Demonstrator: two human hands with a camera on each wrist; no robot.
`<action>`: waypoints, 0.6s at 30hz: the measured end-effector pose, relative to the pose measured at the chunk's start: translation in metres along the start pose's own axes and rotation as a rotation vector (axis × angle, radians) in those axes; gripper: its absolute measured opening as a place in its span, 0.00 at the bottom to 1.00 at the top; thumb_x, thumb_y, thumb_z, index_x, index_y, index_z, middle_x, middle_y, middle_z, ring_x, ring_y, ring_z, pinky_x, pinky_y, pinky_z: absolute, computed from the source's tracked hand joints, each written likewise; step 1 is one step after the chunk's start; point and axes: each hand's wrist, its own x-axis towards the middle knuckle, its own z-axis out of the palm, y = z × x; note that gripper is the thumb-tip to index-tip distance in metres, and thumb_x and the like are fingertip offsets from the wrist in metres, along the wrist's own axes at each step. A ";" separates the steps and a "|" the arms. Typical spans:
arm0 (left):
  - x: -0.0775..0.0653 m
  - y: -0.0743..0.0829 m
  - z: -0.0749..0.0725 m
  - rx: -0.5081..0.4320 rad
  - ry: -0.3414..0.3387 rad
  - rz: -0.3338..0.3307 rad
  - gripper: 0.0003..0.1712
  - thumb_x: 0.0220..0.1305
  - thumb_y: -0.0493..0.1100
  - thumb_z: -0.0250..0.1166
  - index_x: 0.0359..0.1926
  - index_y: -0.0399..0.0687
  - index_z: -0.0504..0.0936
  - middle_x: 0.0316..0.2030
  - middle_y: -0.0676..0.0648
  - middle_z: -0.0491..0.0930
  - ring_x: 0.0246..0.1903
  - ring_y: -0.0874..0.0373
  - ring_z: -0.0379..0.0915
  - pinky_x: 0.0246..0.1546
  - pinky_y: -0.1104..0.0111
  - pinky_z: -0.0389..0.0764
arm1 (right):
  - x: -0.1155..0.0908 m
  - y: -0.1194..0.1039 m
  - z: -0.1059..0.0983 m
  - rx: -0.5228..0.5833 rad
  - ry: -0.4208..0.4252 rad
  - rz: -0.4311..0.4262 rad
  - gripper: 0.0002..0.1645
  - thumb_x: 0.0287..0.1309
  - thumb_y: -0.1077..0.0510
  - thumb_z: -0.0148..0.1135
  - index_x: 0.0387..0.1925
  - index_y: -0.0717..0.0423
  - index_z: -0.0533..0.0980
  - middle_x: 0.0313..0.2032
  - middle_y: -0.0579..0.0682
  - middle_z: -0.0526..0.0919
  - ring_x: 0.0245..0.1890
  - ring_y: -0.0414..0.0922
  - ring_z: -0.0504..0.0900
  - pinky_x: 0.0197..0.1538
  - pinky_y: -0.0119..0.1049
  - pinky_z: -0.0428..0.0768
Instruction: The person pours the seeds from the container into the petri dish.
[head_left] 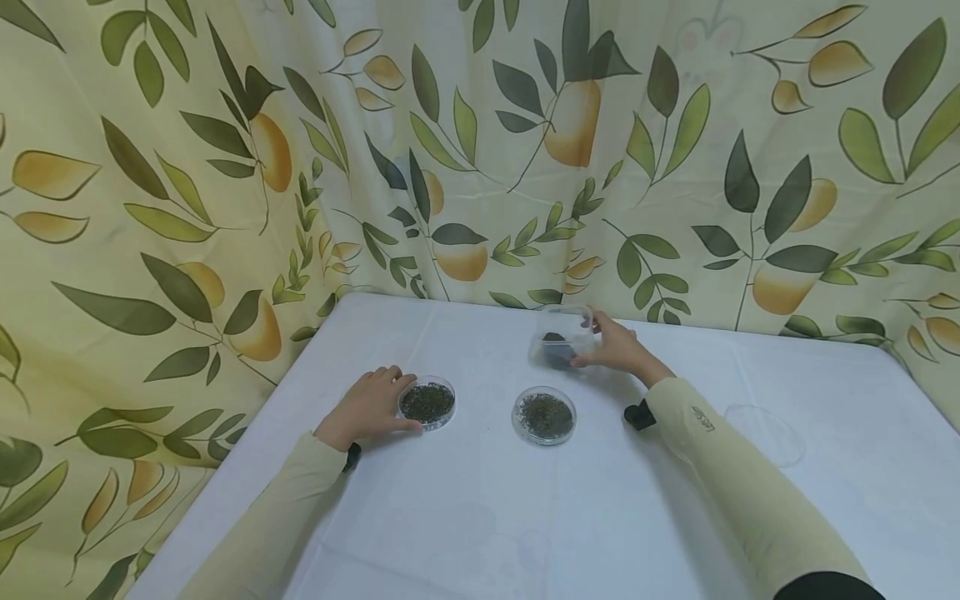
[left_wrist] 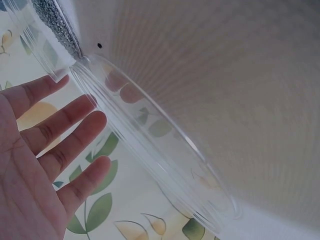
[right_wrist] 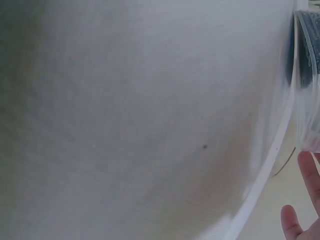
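Observation:
In the head view my left hand [head_left: 369, 408] holds a round clear petri dish [head_left: 450, 414] of dark granules by its edge, thumb near, fingers far. The left wrist view shows its loosely spread fingers [left_wrist: 75, 135] by an apparently empty clear round dish or lid [left_wrist: 160, 145]; the granule dish [left_wrist: 55, 27] lies beyond. My right hand [head_left: 618, 346] grips the right side of a clear plastic container [head_left: 570, 321] with dark material at one end. A second petri dish [head_left: 544, 415] of granules rests on the table between the hands. The right wrist view catches the container [right_wrist: 309, 120] only at its edge.
A white cloth covers the table [head_left: 465, 508]. To the right, beside the right sleeve, lies a faint clear round lid [head_left: 765, 435]. A leaf-and-fruit patterned curtain [head_left: 465, 125] hangs close behind the table and along its left.

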 end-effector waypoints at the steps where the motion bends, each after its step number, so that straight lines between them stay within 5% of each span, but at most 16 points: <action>1: 0.000 0.000 0.000 0.001 0.000 0.002 0.51 0.43 0.75 0.62 0.60 0.45 0.72 0.47 0.43 0.75 0.44 0.48 0.72 0.45 0.55 0.74 | -0.001 0.000 0.000 0.011 -0.003 0.006 0.52 0.41 0.48 0.74 0.63 0.65 0.58 0.60 0.66 0.67 0.62 0.63 0.65 0.59 0.68 0.52; 10: -0.001 0.001 -0.003 -0.001 0.002 0.002 0.50 0.44 0.75 0.63 0.60 0.45 0.72 0.47 0.43 0.75 0.44 0.48 0.72 0.45 0.55 0.74 | -0.006 0.007 -0.001 0.063 -0.032 0.027 0.50 0.42 0.49 0.73 0.61 0.67 0.58 0.61 0.68 0.65 0.62 0.65 0.63 0.60 0.62 0.65; 18: -0.001 0.001 -0.002 -0.001 0.003 0.002 0.51 0.43 0.75 0.63 0.60 0.45 0.72 0.46 0.42 0.75 0.44 0.48 0.72 0.45 0.55 0.74 | -0.005 0.009 -0.003 -0.046 -0.033 0.048 0.51 0.41 0.47 0.74 0.60 0.69 0.60 0.58 0.71 0.69 0.59 0.66 0.66 0.57 0.69 0.55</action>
